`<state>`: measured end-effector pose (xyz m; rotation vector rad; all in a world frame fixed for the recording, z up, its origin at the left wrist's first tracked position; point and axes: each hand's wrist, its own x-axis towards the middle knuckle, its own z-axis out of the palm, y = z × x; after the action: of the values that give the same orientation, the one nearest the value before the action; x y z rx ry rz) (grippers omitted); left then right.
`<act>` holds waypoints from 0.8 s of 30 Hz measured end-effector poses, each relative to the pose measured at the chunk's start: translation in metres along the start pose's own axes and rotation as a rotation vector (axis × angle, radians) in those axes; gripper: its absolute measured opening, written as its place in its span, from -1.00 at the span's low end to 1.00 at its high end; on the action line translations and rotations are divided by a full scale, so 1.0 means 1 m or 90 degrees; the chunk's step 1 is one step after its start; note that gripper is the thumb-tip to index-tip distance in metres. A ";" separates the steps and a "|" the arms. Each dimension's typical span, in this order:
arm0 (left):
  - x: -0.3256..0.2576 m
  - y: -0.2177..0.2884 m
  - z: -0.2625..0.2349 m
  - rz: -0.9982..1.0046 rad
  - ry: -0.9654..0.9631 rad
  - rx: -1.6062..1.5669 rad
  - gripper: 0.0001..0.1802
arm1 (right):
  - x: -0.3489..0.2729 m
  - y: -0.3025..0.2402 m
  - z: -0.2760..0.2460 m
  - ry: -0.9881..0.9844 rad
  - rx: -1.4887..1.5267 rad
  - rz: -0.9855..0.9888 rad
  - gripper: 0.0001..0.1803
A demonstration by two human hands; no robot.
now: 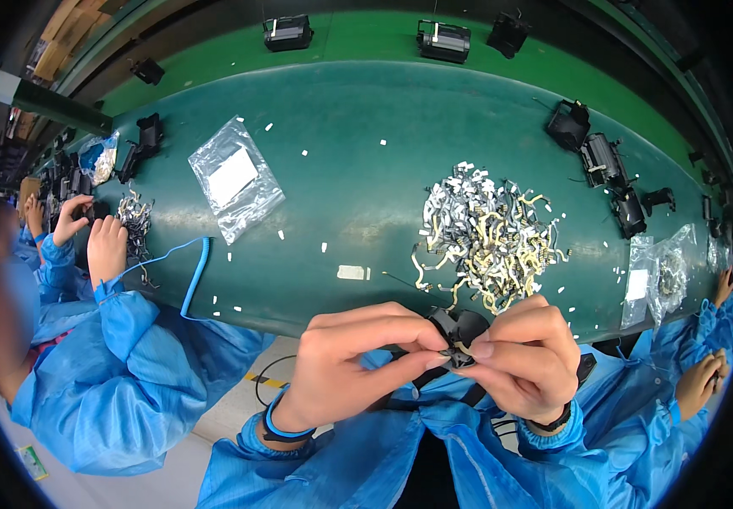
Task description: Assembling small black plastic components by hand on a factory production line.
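Above the table's near edge, my left hand (353, 360) and my right hand (529, 355) pinch a small black plastic part (468, 326) between them. A thin pale piece lies against the part by my right thumb; its kind is too small to make out. Both sets of fingers are closed, and they cover much of the part's lower side. Just beyond my hands lies a pile of short wire pieces (485, 233), tangled in yellow, black and white. A small pale rectangular piece (352, 272) rests on the green surface to the left of the pile.
A clear plastic bag (236, 181) with a white label lies to the left. Black plastic housings (601, 159) stand at the right, others along the far side. A co-worker's hands (106, 248) work at the left near a blue coiled cord (197, 276); another co-worker's hand (700, 383) shows at right.
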<state>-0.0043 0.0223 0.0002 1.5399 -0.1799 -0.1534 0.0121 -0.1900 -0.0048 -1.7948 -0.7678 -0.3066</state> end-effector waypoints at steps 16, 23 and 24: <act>-0.002 -0.004 0.005 0.345 0.107 0.383 -0.70 | 0.019 -0.017 -0.003 0.089 -0.211 -0.003 -0.63; -0.006 -0.002 0.004 0.410 0.112 0.514 -0.73 | 0.025 -0.016 -0.006 -0.101 -0.149 0.066 -0.68; -0.004 -0.002 0.003 0.410 0.111 0.514 -0.73 | 0.027 -0.015 -0.006 -0.099 -0.149 0.067 -0.68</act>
<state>-0.0087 0.0200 -0.0014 2.1899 -0.6430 0.6343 0.0236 -0.1836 0.0235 -2.0917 -0.7681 -0.1947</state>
